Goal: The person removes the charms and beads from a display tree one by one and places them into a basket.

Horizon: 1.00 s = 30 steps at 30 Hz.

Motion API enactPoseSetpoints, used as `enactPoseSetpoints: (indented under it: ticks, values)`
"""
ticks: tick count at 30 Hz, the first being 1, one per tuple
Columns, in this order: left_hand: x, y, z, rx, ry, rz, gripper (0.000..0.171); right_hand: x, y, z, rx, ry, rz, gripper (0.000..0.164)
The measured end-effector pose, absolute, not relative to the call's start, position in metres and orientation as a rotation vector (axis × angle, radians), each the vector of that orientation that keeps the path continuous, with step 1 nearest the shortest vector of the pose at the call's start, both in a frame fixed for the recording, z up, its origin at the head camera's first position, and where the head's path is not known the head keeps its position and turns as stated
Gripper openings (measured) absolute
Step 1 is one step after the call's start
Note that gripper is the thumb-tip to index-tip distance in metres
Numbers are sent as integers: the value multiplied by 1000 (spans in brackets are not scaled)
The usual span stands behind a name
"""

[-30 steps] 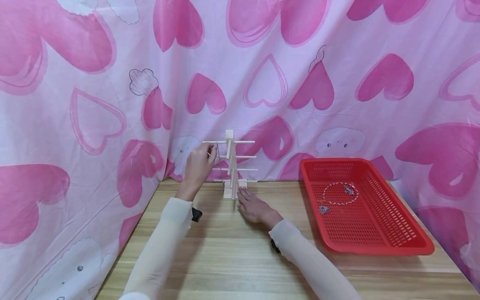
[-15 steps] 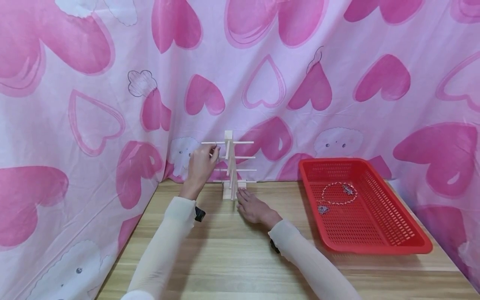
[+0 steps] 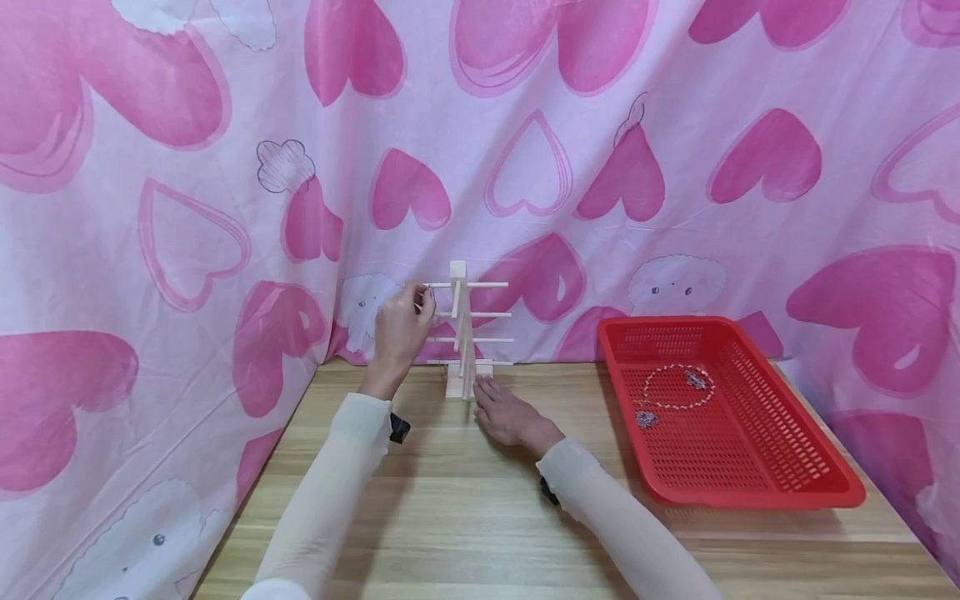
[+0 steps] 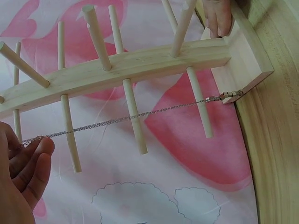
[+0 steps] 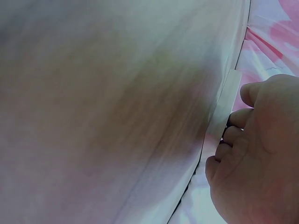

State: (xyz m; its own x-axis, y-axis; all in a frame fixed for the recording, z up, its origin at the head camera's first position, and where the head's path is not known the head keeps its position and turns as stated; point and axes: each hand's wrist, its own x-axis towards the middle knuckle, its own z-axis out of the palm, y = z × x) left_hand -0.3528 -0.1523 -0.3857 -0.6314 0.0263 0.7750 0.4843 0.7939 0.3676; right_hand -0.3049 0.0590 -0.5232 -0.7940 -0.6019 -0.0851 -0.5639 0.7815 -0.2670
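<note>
A pale wooden peg stand (image 3: 458, 270) stands upright at the back of the table, with dowels sticking out on both sides. My left hand (image 3: 401, 329) is at the left end of its top dowel, fingers bent. In the left wrist view that left hand (image 4: 25, 170) pinches one end of a thin silver chain necklace (image 4: 107, 122). The chain runs past the dowels, and its clustered end piece (image 4: 224, 96) hangs close to the stand's base. My right hand (image 3: 510, 412) rests at the base with its fingers extended; the right wrist view shows this hand (image 5: 261, 154) from the palm side.
A red plastic basket (image 3: 750, 501) stands on the right of the wooden table (image 3: 480, 525). In it lie a red-and-white beaded loop (image 3: 678, 408) and two small silvery heaps (image 3: 697, 380). A pink heart-print cloth (image 3: 525, 50) hangs close behind the stand.
My left hand has shifted slightly along the top dowel and now covers its left tip, which showed earlier. The right hand has stayed at the base.
</note>
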Motion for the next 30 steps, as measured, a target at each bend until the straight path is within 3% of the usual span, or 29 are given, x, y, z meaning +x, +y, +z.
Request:
enactPoseSetpoints:
  ticks: [30]
  values:
    - [-353,-176,-370,-375,-2020,-707,18,-305,60,-528,-946,2812,-386,61]
